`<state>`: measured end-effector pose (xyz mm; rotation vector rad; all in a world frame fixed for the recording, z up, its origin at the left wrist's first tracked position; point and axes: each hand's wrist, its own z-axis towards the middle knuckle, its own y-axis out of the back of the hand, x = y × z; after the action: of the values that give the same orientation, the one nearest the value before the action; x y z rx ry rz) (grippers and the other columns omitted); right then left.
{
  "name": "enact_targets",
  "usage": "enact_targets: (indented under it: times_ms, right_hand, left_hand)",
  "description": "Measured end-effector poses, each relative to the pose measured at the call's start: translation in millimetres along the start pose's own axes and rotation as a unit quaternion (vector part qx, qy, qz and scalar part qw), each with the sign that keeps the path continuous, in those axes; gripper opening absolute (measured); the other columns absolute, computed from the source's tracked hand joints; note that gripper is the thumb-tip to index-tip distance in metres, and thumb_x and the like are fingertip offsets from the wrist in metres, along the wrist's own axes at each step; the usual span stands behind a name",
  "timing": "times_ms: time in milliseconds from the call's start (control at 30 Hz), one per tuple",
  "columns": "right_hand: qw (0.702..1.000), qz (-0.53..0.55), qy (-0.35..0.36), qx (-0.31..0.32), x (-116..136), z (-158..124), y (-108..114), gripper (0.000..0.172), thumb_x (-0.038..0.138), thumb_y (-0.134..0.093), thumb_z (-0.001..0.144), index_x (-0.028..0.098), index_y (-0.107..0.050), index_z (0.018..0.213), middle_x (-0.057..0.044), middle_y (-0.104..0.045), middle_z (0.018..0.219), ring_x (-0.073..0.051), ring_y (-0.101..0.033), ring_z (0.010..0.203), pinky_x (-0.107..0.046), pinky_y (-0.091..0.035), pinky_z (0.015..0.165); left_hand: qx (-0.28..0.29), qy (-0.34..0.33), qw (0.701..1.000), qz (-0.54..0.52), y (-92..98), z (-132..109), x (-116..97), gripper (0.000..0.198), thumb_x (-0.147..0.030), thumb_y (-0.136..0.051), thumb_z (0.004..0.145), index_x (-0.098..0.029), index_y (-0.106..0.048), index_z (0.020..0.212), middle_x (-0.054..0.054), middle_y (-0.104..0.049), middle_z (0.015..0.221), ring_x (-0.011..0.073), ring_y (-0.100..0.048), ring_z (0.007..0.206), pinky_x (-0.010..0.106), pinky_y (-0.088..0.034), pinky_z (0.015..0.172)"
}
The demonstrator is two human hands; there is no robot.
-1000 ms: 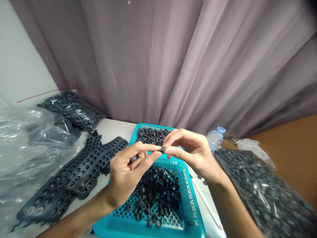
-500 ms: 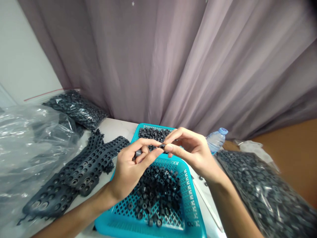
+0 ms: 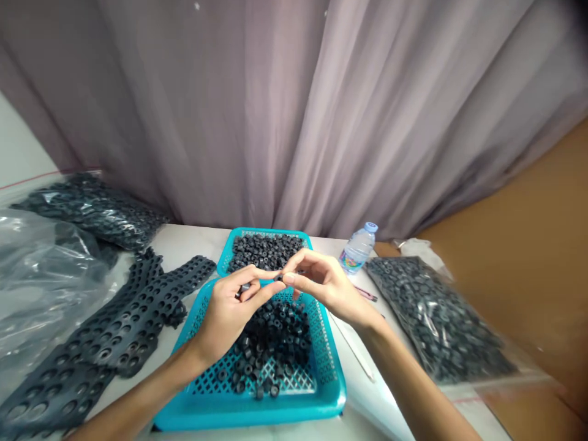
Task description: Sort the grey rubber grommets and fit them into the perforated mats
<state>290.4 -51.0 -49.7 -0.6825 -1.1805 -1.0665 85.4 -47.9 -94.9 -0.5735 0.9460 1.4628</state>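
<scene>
Above the near turquoise basket (image 3: 257,413), my left hand (image 3: 229,315) pinches a small black rubber piece (image 3: 278,278) between thumb and index finger. The fingertips of my right hand (image 3: 324,285) close on the same piece from the other side and partly cover it. A second black cylindrical piece (image 3: 245,288) is tucked in the curled fingers of my left hand. Many loose black ring-shaped pieces (image 3: 271,343) lie in the near basket below. Behind the hands, a far turquoise basket (image 3: 223,260) holds more black pieces.
Black sheets with round holes (image 3: 131,312) lie at left, beside clear plastic (image 3: 37,294) and a filled bag (image 3: 101,208). At right are a water bottle (image 3: 358,250), a pink-handled tool (image 3: 366,294), a white strip (image 3: 351,346) and another filled bag (image 3: 436,318).
The view has swung to the right, so the baskets, bottle and bags sit further left. Both hands keep their pinch on the small piece over the near basket.
</scene>
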Motion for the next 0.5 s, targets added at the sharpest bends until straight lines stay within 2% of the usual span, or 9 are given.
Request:
enact_targets:
  times_ms: [133, 233, 300, 333, 433, 500]
  right_hand:
    - [0.999, 0.017, -0.042, -0.007, -12, -40, 10, 0.030, 0.044, -0.076, 0.092, 0.016, -0.067, 0.094, -0.003, -0.068, 0.088, -0.013, -0.064, 0.073, -0.025, -0.055, 0.064]
    - [0.993, -0.100, -0.048, -0.032, -31, -70, 36, 0.030, 0.046, -0.070, 0.096, 0.016, -0.069, 0.100, -0.005, -0.070, 0.095, -0.015, -0.066, 0.083, -0.026, -0.056, 0.071]
    - [0.961, -0.252, -0.055, -0.102, -53, -85, 65, 0.029, 0.044, -0.063, 0.100, 0.016, -0.070, 0.102, -0.007, -0.072, 0.100, -0.017, -0.067, 0.090, -0.028, -0.055, 0.079]
    - [0.927, -0.335, -0.063, -0.158, -66, -91, 81, 0.029, 0.045, -0.061, 0.100, 0.017, -0.070, 0.100, -0.006, -0.072, 0.097, -0.017, -0.067, 0.087, -0.029, -0.055, 0.079]
    - [0.880, -0.393, -0.090, -0.253, -109, -104, 131, 0.027, 0.037, -0.056, 0.100, 0.013, -0.068, 0.100, -0.011, -0.073, 0.098, -0.021, -0.067, 0.087, -0.035, -0.053, 0.083]
    - [0.860, -0.411, -0.112, -0.280, -133, -108, 156, 0.026, 0.036, -0.057, 0.097, 0.012, -0.068, 0.097, -0.012, -0.073, 0.091, -0.022, -0.068, 0.079, -0.035, -0.053, 0.077]
  left_hand:
    - [0.077, 0.033, 0.996, 0.005, -20.7, -13, -3, 0.023, -0.041, -0.073, 0.094, -0.019, -0.079, 0.097, -0.007, -0.030, 0.064, 0.0094, -0.035, 0.056, 0.022, -0.034, 0.057]
    - [0.148, 0.055, 0.987, 0.021, -31.7, -19, -9, 0.024, -0.042, -0.071, 0.094, -0.021, -0.081, 0.099, -0.006, -0.035, 0.062, 0.0110, -0.041, 0.058, 0.023, -0.038, 0.061]
    - [0.183, 0.067, 0.980, 0.026, -37.4, -22, -16, 0.024, -0.042, -0.071, 0.094, -0.021, -0.081, 0.099, -0.006, -0.035, 0.061, 0.0117, -0.044, 0.058, 0.024, -0.039, 0.061]
    - [0.194, 0.070, 0.978, 0.027, -40.3, -24, -20, 0.024, -0.042, -0.071, 0.094, -0.021, -0.081, 0.099, -0.006, -0.035, 0.061, 0.0119, -0.045, 0.057, 0.024, -0.039, 0.061]
    - [0.209, 0.069, 0.975, 0.024, -52.1, -30, -35, 0.020, -0.038, -0.073, 0.093, -0.020, -0.081, 0.095, -0.007, -0.035, 0.057, 0.0123, -0.045, 0.056, 0.025, -0.039, 0.062]
    - [0.224, 0.070, 0.972, 0.024, -62.1, -35, -44, 0.017, -0.036, -0.073, 0.093, -0.021, -0.082, 0.095, -0.007, -0.037, 0.057, 0.0121, -0.047, 0.057, 0.025, -0.040, 0.063]
